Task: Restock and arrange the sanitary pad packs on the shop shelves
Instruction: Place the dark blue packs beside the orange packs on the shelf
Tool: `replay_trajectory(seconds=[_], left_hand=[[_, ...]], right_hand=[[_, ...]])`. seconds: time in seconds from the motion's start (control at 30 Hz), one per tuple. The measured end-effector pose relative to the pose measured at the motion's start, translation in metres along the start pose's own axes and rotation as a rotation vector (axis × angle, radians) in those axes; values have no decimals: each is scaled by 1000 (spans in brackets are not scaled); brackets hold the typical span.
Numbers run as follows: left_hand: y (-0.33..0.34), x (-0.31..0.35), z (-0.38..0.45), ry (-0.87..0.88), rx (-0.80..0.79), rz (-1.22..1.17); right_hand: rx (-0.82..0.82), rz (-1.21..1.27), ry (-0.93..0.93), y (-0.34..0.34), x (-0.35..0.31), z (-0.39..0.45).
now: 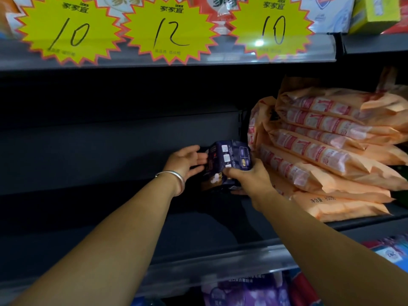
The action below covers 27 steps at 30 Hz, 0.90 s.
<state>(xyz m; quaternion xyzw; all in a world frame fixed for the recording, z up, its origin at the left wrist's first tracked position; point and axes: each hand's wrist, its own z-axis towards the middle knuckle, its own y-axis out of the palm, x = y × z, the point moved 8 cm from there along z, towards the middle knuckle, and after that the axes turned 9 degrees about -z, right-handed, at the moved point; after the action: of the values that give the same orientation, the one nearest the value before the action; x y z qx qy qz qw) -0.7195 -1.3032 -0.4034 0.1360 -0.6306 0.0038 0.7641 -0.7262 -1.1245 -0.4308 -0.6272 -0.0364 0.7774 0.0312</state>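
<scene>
A dark purple sanitary pad pack (229, 157) stands far back on the dark middle shelf (110, 217), just left of the orange packs. My right hand (249, 177) grips its lower right side, thumb across the front. My left hand (187, 162), a silver bangle on its wrist, lies with straight fingers against the pack's left side. A second dark pack (213, 181) sits partly hidden under the first, between my hands.
A stack of orange packs (326, 146) fills the right of the shelf. Yellow starburst price tags (170, 29) hang on the rail above. Purple and red packs (249, 292) show on the shelf below. The shelf's front rail (220, 261) crosses under my arms.
</scene>
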Motion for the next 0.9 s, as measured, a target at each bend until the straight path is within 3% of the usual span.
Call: replay_trajectory(seconds=[0.1,0.17,0.23,0.33,0.47,0.53,0.63,0.77,0.9], left_hand=[[-10,-8,-4,-44,87,99],[-1,-29,-13,-265,-59,18],[9,-39,-17,-357,-214,-94],[5,-36,-7,-225,-150,-174],[8,-37,5,-62,-129,0],[8,-48,6,-63,-139,187],[7,-58,5,-104,-135,295],[8,-56,8,-143,-124,205],[5,-64,27,-243,4,20]], right_hand=[[-97,206,94,2,5,-3],[-160,332,116,2,7,-2],[-219,349,124,3,8,1],[-184,121,88,1,8,8],[-142,56,29,4,6,19],[-129,-37,9,6,9,20],[-79,-440,-3,6,22,23],[-41,-543,6,8,33,29],[-9,-554,6,8,33,40]])
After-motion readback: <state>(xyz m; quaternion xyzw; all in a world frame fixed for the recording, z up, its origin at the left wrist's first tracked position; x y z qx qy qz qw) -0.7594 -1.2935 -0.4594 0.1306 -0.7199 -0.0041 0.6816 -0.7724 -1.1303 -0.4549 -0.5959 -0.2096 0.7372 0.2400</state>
